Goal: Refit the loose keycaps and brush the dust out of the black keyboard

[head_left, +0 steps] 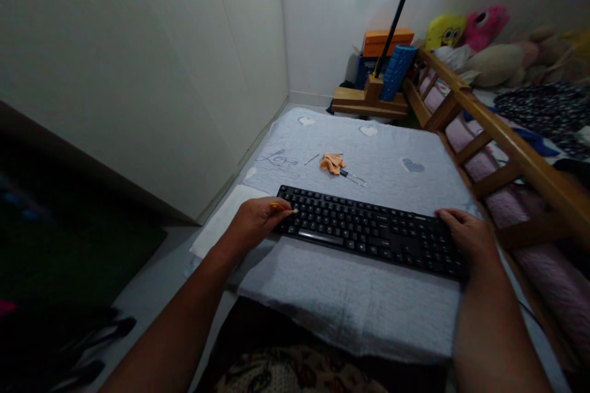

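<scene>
A black keyboard lies slightly slanted on a cloth-covered surface. At its left end, my left hand is closed in a pinch around a thin orange stick with a pale tip, which meets the left keys. What kind of tool it is, I cannot make out. My right hand grips the keyboard's right end, thumb on the top edge. Behind the keyboard sits a crumpled orange cloth. A wire keycap puller with a dark handle pokes out beside it, and a thin pale stick lies to its left.
The grey-blue cloth carries heart patterns. A white folded cloth lies at its left edge. White cabinet doors stand left, a wooden bed rail right. At the back are a wooden stand and a blue foam roller.
</scene>
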{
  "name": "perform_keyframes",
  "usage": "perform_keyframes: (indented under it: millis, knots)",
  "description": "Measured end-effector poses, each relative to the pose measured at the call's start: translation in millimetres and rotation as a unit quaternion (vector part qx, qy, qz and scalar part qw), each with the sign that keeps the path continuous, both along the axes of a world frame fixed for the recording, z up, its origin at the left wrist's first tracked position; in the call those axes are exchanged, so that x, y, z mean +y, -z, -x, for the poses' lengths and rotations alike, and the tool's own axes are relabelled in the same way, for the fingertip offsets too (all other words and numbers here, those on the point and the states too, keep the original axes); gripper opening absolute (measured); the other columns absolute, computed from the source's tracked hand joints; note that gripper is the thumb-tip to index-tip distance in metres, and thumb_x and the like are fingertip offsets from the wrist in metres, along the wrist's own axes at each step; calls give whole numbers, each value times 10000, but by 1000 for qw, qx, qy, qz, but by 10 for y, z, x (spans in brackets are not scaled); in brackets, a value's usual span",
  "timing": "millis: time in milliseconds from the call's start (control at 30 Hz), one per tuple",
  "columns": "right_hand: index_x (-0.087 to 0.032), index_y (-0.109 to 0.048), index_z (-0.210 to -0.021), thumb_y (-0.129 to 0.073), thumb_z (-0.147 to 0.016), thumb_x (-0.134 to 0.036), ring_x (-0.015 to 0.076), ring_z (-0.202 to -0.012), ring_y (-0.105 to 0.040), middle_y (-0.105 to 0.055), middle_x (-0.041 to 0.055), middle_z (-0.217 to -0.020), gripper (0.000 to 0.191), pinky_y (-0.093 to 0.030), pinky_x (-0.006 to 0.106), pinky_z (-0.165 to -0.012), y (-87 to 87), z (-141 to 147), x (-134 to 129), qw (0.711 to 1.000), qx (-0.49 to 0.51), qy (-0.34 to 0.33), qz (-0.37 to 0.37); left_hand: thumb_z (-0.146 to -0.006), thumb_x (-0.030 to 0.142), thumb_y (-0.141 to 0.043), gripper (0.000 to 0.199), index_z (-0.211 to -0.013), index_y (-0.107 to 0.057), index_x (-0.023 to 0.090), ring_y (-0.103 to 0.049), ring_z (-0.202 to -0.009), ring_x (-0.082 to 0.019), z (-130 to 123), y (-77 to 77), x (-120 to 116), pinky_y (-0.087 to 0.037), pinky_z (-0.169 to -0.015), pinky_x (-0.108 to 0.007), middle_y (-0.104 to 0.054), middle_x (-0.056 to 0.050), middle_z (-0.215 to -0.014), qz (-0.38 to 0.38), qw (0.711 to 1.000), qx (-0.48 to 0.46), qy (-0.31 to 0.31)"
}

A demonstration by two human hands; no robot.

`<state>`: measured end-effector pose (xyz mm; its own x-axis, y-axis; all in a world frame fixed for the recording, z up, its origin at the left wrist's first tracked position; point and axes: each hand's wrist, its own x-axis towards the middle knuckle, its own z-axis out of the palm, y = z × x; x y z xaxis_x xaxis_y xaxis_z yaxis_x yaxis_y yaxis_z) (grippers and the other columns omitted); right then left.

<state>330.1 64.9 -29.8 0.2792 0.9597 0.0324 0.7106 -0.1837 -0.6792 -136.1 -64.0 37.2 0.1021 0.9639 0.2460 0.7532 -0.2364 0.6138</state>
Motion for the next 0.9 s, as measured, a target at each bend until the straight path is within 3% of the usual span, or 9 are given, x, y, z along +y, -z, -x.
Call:
perform_keyframes:
  millis: [367, 533, 667, 767, 900]
  knots:
    - [-201, -776, -827, -633, -673, -512, 275, -811, -653, -749, 58, -809, 375, -481, 360, -738, -20, 34, -12, 1000, 18, 9, 5, -943, 359, -576, 232, -890, -772, 247, -726, -782, -156, 119, -175, -267, -543, -726, -271, -787, -14, -872, 93, 993, -34, 65]
    - [-195, -773, -839, -635, -667, -517, 283, -842, -657, -752, 64, -838, 389, -477, 366, -760, -23, 24, -2, 1000, 16, 18, 20, -911, 430, -619, 249, -883, -771, 234, -732, -794, -185, 89, -219, -101, -555, -755, -300, -793, -27, -868, 28, 998, -45, -19]
    - [-192, -774, -854, -634, -672, -533, 289, -867, -661, -756, 68, -851, 412, -471, 372, -771, -8, 6, 2, 1000, 18, 9, 16, -918, 398, -610, 240, -894, -766, 217, -735, -832, -197, -13, -129, 151, -548, -795, -309, -797, -41, -906, -30, 996, -41, -73]
    - [-188, -776, -851, -629, -669, -544, 294, -870, -664, -758, 68, -847, 426, -469, 376, -765, 1, -1, 2, 1000, 13, 9, 12, -911, 344, -615, 198, -892, -759, 210, -735, -856, -204, -53, -24, 273, -532, -811, -314, -796, -43, -907, -33, 994, -32, -98]
    - [-199, -777, -818, -630, -658, -534, 296, -864, -665, -765, 68, -834, 399, -475, 374, -762, -19, 9, -1, 1000, 13, 3, 6, -909, 335, -612, 180, -878, -753, 228, -731, -850, -200, -66, 47, 277, -517, -786, -309, -797, -25, -898, 9, 996, -20, -87]
